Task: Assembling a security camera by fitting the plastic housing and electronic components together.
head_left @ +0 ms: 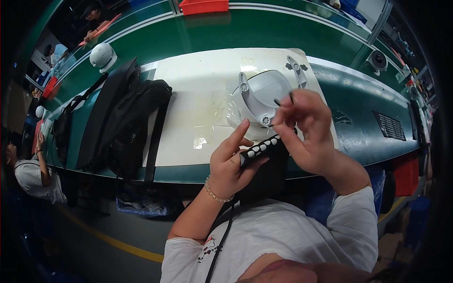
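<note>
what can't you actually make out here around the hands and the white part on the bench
Head view only:
- Black panel with white buttons: its lower end is hidden by the left hand.
- Thin dark piece pinched by the right hand: too small to identify.
- White plastic housing: its near edge is covered by the right hand.
- Black backpack: its contents are hidden.

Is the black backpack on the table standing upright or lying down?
Lying down. The black backpack rests flat on the table, its straps spread toward the near edge.

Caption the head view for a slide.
Left hand grips a black button panel; right hand pinches thin black wires above white housing.
</note>
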### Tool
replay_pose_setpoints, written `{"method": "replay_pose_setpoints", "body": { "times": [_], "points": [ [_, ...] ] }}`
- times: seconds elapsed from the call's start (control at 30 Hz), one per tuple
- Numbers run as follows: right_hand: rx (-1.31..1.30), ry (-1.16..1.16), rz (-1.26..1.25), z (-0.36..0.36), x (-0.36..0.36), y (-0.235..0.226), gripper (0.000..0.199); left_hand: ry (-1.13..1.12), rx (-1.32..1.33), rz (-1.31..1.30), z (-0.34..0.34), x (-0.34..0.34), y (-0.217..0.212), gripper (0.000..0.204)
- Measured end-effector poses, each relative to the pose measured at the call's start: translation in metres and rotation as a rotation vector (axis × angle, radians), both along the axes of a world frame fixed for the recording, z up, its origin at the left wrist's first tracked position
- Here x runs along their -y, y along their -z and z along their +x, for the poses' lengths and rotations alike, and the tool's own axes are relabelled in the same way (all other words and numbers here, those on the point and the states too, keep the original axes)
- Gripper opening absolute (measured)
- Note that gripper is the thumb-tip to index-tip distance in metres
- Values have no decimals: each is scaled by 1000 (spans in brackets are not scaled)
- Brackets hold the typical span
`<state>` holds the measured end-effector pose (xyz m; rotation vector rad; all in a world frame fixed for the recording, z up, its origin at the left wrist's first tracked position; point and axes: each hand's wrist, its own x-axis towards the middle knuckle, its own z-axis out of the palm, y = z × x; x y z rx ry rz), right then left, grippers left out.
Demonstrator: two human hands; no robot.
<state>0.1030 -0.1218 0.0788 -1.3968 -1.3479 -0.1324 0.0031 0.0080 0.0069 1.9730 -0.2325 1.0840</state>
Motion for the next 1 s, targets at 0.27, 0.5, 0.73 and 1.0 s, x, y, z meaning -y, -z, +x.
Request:
{"method": "replay_pose_setpoints", "body": {
  "times": [0.27, 0.5, 0.73, 1.0],
  "points": [
    [-161, 27, -264, 2, -6, -14, 53, 68, -79, 41, 4, -4, 5, 25],
    [508, 82, -320, -8, 4, -23, 46, 42, -53, 109, 6, -6, 6, 25],
    [375, 169, -248, 9, -7, -30, 58, 44, -59, 63, 6, -3, 2, 27],
    [-14, 86, -345, 34, -46, -35, 47, 26, -105, 72, 3, -3, 1, 27]
  ]
}}
